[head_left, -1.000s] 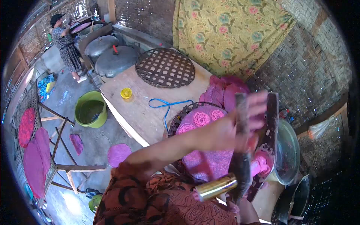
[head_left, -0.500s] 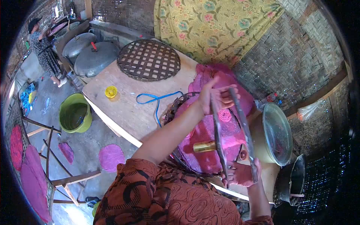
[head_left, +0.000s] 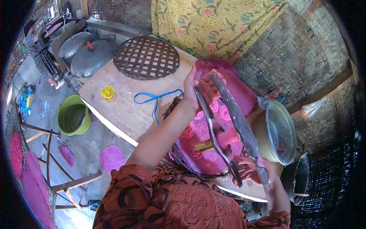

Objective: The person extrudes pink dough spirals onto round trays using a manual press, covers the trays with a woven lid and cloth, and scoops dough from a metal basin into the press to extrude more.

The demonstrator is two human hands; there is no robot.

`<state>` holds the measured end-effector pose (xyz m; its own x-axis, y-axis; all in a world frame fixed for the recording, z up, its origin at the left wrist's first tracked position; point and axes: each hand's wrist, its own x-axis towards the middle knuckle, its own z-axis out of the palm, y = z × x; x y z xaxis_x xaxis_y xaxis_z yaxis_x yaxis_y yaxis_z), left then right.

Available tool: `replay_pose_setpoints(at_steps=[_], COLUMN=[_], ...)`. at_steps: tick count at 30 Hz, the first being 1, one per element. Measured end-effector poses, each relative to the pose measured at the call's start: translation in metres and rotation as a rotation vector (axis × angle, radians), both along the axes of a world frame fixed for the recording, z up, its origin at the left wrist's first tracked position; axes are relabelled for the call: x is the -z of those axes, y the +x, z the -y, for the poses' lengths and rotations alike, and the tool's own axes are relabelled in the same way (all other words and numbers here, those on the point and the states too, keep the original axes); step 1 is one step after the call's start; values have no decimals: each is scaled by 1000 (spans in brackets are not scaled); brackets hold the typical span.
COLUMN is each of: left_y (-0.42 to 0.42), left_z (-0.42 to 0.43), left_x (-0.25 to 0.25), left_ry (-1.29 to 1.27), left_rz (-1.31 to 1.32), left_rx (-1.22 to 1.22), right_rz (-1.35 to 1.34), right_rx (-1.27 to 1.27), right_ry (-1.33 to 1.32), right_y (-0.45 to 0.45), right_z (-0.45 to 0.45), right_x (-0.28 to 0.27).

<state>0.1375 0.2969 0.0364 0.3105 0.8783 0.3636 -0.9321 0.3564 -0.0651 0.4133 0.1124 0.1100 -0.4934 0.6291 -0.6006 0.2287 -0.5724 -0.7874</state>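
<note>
A press of two long dark bars (head_left: 240,118) slants over a round tray, with a brass cylinder (head_left: 204,145) and pink dough (head_left: 228,137) between the bars. At its far end my left hand (head_left: 202,89) grips the bars, fingers reaching across from one to the other. My right hand (head_left: 253,168) holds the near end, thumb over one bar and fingers stained pink. Beneath lies a pink sheet (head_left: 206,164) bearing several coils of thin pink strands (head_left: 225,113). Some strands hang close by the cylinder's end.
Pink sheets (head_left: 236,86) are piled behind the tray. A woven rack (head_left: 146,57), a yellow cup (head_left: 108,92) and blue strap (head_left: 152,97) lie on the table. A clear-topped tub (head_left: 281,131) stands right. On the floor left is a green bucket (head_left: 74,114); a person (head_left: 41,57) stands beyond.
The press has swung over the tray and now tilts more. My left hand has moved a little left and up, my right hand slightly down. More strands show near the cylinder.
</note>
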Motion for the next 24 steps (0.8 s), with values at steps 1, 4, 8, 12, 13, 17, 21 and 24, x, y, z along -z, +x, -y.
replay_pose_setpoints(at_steps=[1, 4, 8, 12, 13, 17, 21, 24], left_y=[1, 14, 20, -1, -7, 0, 24, 16], left_z=[5, 15, -8, -16, -9, 18, 6, -6], left_x=[2, 1, -2, 0, -1, 11, 21, 35], left_ry=[8, -43, 83, 56, -16, -95, -266, -144], left_rz=[-2, -21, 81, -55, -90, -96, -37, -58], left_rx=[-4, -50, -21, -68, -39, -73, -67, -80], right_rz=[10, 79, 149, 134, 129, 100, 44, 11], right_rx=[7, -18, 0, -1, -5, -21, 1, 46], right_ry=[-5, 1, 97, 137, 126, 49, 21, 82], right_y=[1, 4, -3, -2, 0, 9, 13, 5], right_z=[2, 6, -5, -3, -1, 5, -6, -13], right_x=[-3, -25, -32, -26, -24, -18, 4, 27])
